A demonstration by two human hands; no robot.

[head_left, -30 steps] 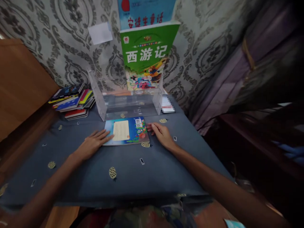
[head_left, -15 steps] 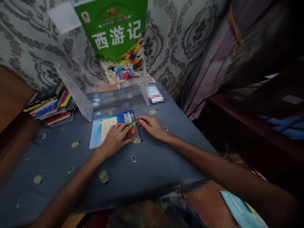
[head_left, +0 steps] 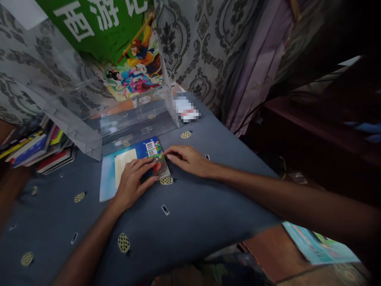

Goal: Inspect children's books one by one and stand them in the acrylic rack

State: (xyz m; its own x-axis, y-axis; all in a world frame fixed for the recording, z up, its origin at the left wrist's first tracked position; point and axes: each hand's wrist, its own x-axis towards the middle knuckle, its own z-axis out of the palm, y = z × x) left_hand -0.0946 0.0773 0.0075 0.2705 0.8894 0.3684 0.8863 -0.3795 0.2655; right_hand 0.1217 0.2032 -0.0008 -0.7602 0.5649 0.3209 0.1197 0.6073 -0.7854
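Observation:
A thin book (head_left: 108, 168) lies on the cloth-covered table, its blue back cover with a pale text panel and barcodes facing up. My left hand (head_left: 133, 182) rests flat across its lower part with the fingers spread, covering some of it. At the book's right edge, my right hand (head_left: 187, 161) has its fingers curled, with forefinger and thumb tips close together against the edge. The near right corner looks slightly parted into layers. Just behind the book stands a clear acrylic stand (head_left: 89, 145), which holds a green book (head_left: 98, 43) with large white characters upright.
Stacked books (head_left: 56, 159) sit at the left of the table. A pixelated phone-like object (head_left: 187, 109) lies right of the stand. The table's dark blue cloth (head_left: 202, 206) has a right edge, with a purple curtain (head_left: 256, 67) beyond. A light blue book (head_left: 321, 244) lies lower right.
The view has shifted closer and the book appears lower and further left. My right fingertips have come onto the book's right edge. My left hand stays on the cover.

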